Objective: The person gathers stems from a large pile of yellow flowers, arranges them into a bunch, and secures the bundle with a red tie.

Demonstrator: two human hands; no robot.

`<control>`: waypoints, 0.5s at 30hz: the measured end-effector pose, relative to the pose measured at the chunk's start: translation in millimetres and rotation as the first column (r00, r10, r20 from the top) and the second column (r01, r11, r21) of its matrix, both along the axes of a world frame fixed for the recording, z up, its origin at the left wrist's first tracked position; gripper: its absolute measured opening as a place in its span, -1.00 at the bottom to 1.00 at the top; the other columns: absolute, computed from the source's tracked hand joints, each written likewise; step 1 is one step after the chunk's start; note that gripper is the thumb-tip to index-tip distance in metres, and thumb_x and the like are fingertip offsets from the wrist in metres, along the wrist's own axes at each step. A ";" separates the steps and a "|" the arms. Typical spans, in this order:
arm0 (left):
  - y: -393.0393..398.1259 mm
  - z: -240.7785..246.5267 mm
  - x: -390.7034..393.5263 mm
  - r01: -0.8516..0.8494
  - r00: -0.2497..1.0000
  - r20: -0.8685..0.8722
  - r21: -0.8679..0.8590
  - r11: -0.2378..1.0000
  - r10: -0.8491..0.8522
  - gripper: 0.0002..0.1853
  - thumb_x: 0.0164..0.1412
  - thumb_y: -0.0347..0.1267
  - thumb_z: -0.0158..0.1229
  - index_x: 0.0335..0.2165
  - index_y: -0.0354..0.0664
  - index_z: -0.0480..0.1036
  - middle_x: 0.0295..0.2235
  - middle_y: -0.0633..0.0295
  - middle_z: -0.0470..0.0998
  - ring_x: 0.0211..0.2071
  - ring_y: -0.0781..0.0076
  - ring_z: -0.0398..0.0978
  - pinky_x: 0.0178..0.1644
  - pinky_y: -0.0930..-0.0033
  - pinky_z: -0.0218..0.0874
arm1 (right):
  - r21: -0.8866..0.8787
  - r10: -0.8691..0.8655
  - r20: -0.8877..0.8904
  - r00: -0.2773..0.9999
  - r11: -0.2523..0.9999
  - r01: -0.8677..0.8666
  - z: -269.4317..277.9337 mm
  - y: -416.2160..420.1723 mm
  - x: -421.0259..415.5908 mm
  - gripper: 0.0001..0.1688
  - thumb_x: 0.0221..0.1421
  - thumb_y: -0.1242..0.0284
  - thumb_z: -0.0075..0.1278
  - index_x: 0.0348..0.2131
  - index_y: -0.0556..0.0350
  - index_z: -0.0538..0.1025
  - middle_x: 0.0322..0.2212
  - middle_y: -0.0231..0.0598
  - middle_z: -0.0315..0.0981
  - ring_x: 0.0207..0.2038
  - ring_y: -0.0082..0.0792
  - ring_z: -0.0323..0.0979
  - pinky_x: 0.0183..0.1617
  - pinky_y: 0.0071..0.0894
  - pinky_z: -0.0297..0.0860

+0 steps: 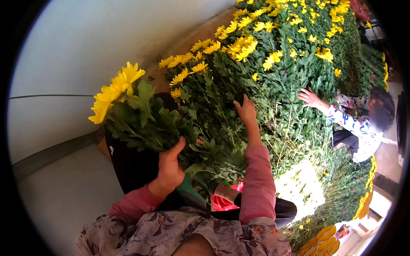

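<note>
My left hand [169,169] is closed round the leafy stems of a bunch of yellow chrysanthemums [117,91], whose flower heads point to the upper left. To its right my right hand [246,112] reaches over a large pile of cut chrysanthemums [224,83], fingers apart at the dark green leaves. Its fingertips lie against the foliage; whether they touch a stem cannot be told. The pile's yellow blooms [241,48] lie mostly along its upper left side.
A co-worker [358,124] sits at the right, one hand [312,99] over the pile. Tied bundles [349,185] with yellow heads lie at the lower right. A pale wall [80,48] rises at the left. Red plastic [224,203] lies by my legs.
</note>
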State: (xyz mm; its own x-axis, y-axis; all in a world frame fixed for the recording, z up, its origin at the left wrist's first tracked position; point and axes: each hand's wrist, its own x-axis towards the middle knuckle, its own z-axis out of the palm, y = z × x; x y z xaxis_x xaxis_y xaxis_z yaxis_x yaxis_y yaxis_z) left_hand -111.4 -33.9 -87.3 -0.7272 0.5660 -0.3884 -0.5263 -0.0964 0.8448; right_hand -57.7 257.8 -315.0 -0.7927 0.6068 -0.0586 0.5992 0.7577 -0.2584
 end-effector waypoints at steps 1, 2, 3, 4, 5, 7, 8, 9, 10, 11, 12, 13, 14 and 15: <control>1.6 1.4 -0.1 -0.004 1.000 0.014 -0.013 1.000 0.004 -0.77 0.30 -0.52 -0.11 -0.14 -0.40 0.42 -0.17 0.22 0.50 -0.14 0.50 0.44 0.03 0.42 0.24 | 0.088 -0.004 0.045 0.999 0.996 0.000 -9.4 -0.5 -4.8 -0.36 0.13 0.06 -0.04 0.04 0.11 0.35 -0.23 0.03 0.44 -0.14 0.04 0.39 -0.04 -0.15 0.32; 3.3 1.8 -0.7 -0.022 0.996 0.087 -0.002 1.000 0.023 -0.76 0.29 -0.54 -0.11 -0.14 -0.39 0.42 -0.17 0.23 0.50 -0.14 0.50 0.44 0.03 0.42 0.24 | 0.042 -0.006 0.049 0.999 0.999 0.004 -17.0 2.2 -6.3 -0.42 0.10 0.06 0.00 -0.06 0.11 0.42 -0.28 -0.01 0.44 -0.18 0.02 0.40 -0.09 -0.16 0.33; 2.4 -0.9 -2.6 -0.054 0.986 0.157 0.001 0.999 0.054 -0.76 0.29 -0.55 -0.11 -0.13 -0.38 0.43 -0.17 0.23 0.51 -0.14 0.50 0.44 0.03 0.43 0.23 | 0.040 -0.008 -0.072 0.997 0.999 0.011 -13.1 4.6 -17.3 -0.46 0.09 0.06 0.01 -0.12 0.12 0.45 -0.29 -0.05 0.44 -0.18 0.01 0.40 -0.14 -0.13 0.34; 0.5 -4.1 -1.8 -0.069 0.981 0.179 -0.017 0.997 0.071 -0.76 0.28 -0.56 -0.09 -0.12 -0.37 0.43 -0.16 0.22 0.51 -0.14 0.50 0.44 0.03 0.42 0.23 | 0.032 -0.012 -0.186 0.982 0.999 0.018 -7.1 9.1 -26.2 -0.49 0.08 0.06 0.03 -0.19 0.12 0.47 -0.30 -0.09 0.44 -0.19 0.00 0.40 -0.18 -0.10 0.34; -1.5 -9.1 -0.2 -0.078 0.975 0.206 -0.032 0.996 0.083 -0.76 0.26 -0.56 -0.07 -0.11 -0.36 0.42 -0.15 0.22 0.51 -0.13 0.50 0.44 0.04 0.42 0.22 | 0.026 -0.023 -0.292 0.956 0.999 0.032 2.1 11.9 -33.4 -0.51 0.07 0.07 0.04 -0.25 0.13 0.50 -0.32 -0.12 0.44 -0.19 -0.01 0.40 -0.22 -0.07 0.34; -10.8 -14.9 2.6 -0.109 0.957 0.266 -0.058 0.992 0.121 -0.74 0.23 -0.57 -0.02 -0.10 -0.34 0.42 -0.13 0.21 0.51 -0.12 0.48 0.44 0.04 0.42 0.22 | -0.235 -0.033 -0.173 0.984 0.972 -0.008 27.4 -6.9 -50.2 -0.46 0.00 -0.02 0.07 -0.39 0.14 0.53 -0.34 -0.14 0.48 -0.28 -0.04 0.44 -0.27 -0.06 0.35; -10.7 -15.5 2.1 -0.121 0.947 0.294 -0.047 0.992 0.130 -0.73 0.22 -0.58 0.01 -0.09 -0.33 0.42 -0.13 0.20 0.51 -0.12 0.47 0.45 0.04 0.42 0.22 | -0.348 0.036 -0.081 0.996 0.936 -0.062 34.3 -14.7 -55.8 -0.44 -0.02 -0.04 0.08 -0.39 0.13 0.53 -0.35 -0.14 0.48 -0.29 -0.04 0.45 -0.27 -0.06 0.35; -9.6 -14.2 2.0 -0.121 0.949 0.284 -0.062 0.991 0.134 -0.74 0.24 -0.53 -0.02 -0.10 -0.33 0.41 -0.14 0.19 0.50 -0.12 0.46 0.44 0.04 0.39 0.23 | -0.459 0.121 0.001 0.993 0.882 -0.107 37.8 -24.1 -62.9 -0.42 -0.04 -0.05 0.08 -0.38 0.13 0.54 -0.36 -0.14 0.49 -0.30 -0.04 0.46 -0.27 -0.06 0.36; -5.5 -12.4 1.9 -0.107 0.953 0.277 -0.070 0.992 0.122 -0.75 0.26 -0.48 -0.05 -0.10 -0.33 0.40 -0.15 0.19 0.49 -0.12 0.44 0.44 0.03 0.36 0.24 | -0.364 0.243 0.070 0.967 0.909 -0.202 24.8 -36.0 -56.5 -0.39 -0.07 -0.06 0.11 -0.31 0.11 0.54 -0.35 -0.11 0.51 -0.27 -0.04 0.46 -0.23 -0.09 0.36; 0.7 -8.9 0.9 -0.068 0.969 0.231 -0.105 0.992 0.091 -0.73 0.32 -0.39 -0.13 -0.13 -0.32 0.39 -0.17 0.19 0.48 -0.12 0.42 0.44 0.03 0.31 0.27 | -0.289 0.280 -0.008 0.960 0.918 -0.271 3.6 -44.1 -44.0 -0.40 -0.04 -0.04 0.10 -0.25 0.13 0.53 -0.40 -0.11 0.51 -0.26 -0.01 0.46 -0.19 -0.11 0.36; 0.4 -10.6 1.2 -0.020 0.989 0.140 -0.145 0.989 0.041 -0.70 0.35 -0.34 -0.17 -0.14 -0.32 0.39 -0.18 0.18 0.48 -0.13 0.41 0.44 0.02 0.29 0.29 | -0.395 0.179 0.009 0.984 0.904 -0.161 -7.5 -47.2 -38.6 -0.41 0.00 0.00 0.08 -0.21 0.13 0.52 -0.38 -0.10 0.51 -0.25 -0.02 0.46 -0.17 -0.14 0.36; -1.0 -11.7 2.1 0.013 0.999 0.047 -0.193 0.981 -0.004 -0.67 0.39 -0.29 -0.22 -0.15 -0.33 0.38 -0.19 0.18 0.47 -0.14 0.40 0.44 0.01 0.27 0.31 | -0.493 0.086 0.033 0.996 0.868 -0.059 -13.9 -48.7 -38.6 -0.43 0.04 0.04 0.07 -0.16 0.14 0.51 -0.36 -0.09 0.52 -0.24 -0.02 0.46 -0.15 -0.17 0.36; -5.7 -23.5 4.8 0.054 0.993 -0.091 -0.242 0.969 -0.078 -0.66 0.39 -0.29 -0.22 -0.15 -0.33 0.38 -0.19 0.18 0.48 -0.16 0.41 0.45 -0.01 0.28 0.32 | -0.638 -0.008 -0.069 0.998 0.769 -0.038 -18.5 -45.0 -36.4 -0.45 0.06 0.06 0.05 -0.14 0.13 0.50 -0.34 -0.08 0.52 -0.23 -0.02 0.46 -0.13 -0.18 0.36; -8.1 -27.4 6.6 0.046 0.994 -0.085 -0.242 0.969 -0.068 -0.66 0.39 -0.29 -0.23 -0.15 -0.34 0.38 -0.19 0.18 0.48 -0.17 0.42 0.46 -0.02 0.29 0.33 | -0.765 -0.112 -0.146 0.983 0.643 -0.040 -15.1 -41.1 -34.2 -0.47 0.08 0.09 0.03 -0.12 0.13 0.49 -0.33 -0.08 0.52 -0.22 -0.02 0.46 -0.12 -0.18 0.36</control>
State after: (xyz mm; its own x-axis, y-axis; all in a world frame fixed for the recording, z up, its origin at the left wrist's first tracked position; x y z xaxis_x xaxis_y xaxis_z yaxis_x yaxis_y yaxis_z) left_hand -104.8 -42.0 -114.7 -0.7355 0.5063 -0.4502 -0.4439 0.1418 0.8848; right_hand -91.9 216.7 -330.1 -0.8140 0.4351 -0.3850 0.5120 0.2242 -0.8292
